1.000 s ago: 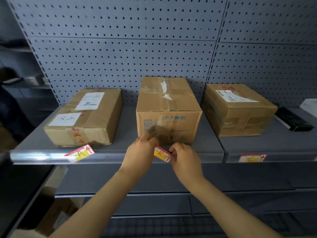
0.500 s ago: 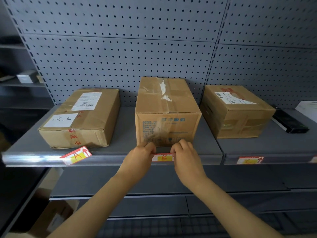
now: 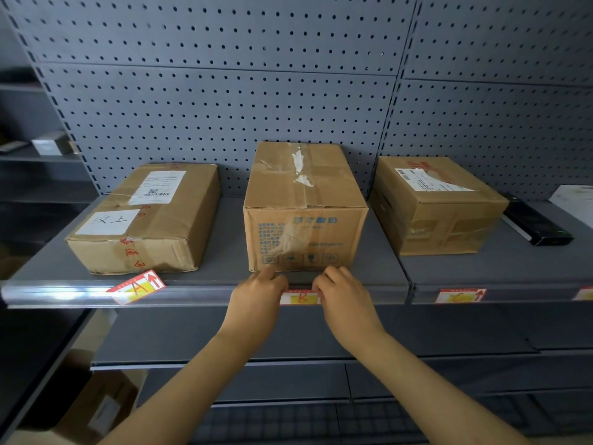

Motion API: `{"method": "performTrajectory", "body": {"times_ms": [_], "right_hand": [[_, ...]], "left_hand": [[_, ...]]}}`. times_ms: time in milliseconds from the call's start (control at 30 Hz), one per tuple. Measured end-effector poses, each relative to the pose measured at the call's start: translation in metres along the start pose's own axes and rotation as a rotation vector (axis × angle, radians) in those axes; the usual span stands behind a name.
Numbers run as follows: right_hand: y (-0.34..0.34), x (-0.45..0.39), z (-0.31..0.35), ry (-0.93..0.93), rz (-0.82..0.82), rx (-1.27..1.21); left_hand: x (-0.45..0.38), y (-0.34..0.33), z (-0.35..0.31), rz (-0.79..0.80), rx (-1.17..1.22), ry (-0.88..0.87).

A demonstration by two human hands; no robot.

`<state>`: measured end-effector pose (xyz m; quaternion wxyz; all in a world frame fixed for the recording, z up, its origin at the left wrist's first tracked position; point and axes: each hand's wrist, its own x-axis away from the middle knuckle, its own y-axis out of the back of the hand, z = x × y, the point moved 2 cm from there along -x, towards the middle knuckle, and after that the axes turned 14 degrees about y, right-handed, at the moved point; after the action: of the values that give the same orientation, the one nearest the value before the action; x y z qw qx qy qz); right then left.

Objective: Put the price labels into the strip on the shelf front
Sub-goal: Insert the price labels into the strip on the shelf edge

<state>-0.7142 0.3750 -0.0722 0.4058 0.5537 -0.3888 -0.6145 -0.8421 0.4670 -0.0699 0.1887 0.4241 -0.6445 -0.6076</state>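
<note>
Label B (image 3: 300, 298) sits level in the shelf strip (image 3: 199, 295), left hand (image 3: 256, 300) and right hand (image 3: 345, 298) pinching its ends.

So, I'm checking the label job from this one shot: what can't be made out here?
- B label: both ends hidden by the left hand and right hand.
- Label at the far right: cut off by the frame edge.
- Print on the middle box: too blurred to read.
</note>
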Motion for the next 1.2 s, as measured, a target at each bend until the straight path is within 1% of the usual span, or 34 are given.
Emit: {"method": "performTrajectory", "body": {"times_ms": [133,267,367,533,633,700,867,1067,1133,1200], "right_hand": [[0.0,0.0,0.0,0.003,0.03,-0.009],[0.0,0.001,0.0,0.001,0.032,-0.03],[0.002,-0.001,0.0,-0.012,0.016,-0.04],[0.01,-0.003,0.006,-0.056,-0.011,-0.055],[0.012,-0.004,0.015,-0.002,-0.011,-0.083],[0.012,-0.009,0.024,0.053,0.014,-0.122],[0.001,-0.027,0.056,0.189,0.051,-0.256],[-0.016,-0.062,0.109,0.279,0.057,-0.33],[-0.022,-0.078,0.13,0.3,0.038,-0.365],[-0.028,-0.096,0.152,0.304,0.012,-0.388]], "left_hand": [[0.003,-0.004,-0.002,0.032,0.051,0.001],[0.005,-0.005,-0.001,0.022,0.084,0.024],[0.009,-0.002,0.0,0.027,0.093,0.03],[0.024,0.001,0.005,-0.009,0.093,0.027],[0.031,0.003,0.015,-0.001,0.086,0.074],[0.034,0.007,0.025,-0.004,0.071,0.143],[0.042,0.024,0.068,-0.081,0.071,0.337],[0.039,0.05,0.145,-0.182,-0.021,0.547],[0.038,0.054,0.174,-0.2,-0.023,0.582],[0.034,0.054,0.199,-0.175,-0.036,0.578]]}}
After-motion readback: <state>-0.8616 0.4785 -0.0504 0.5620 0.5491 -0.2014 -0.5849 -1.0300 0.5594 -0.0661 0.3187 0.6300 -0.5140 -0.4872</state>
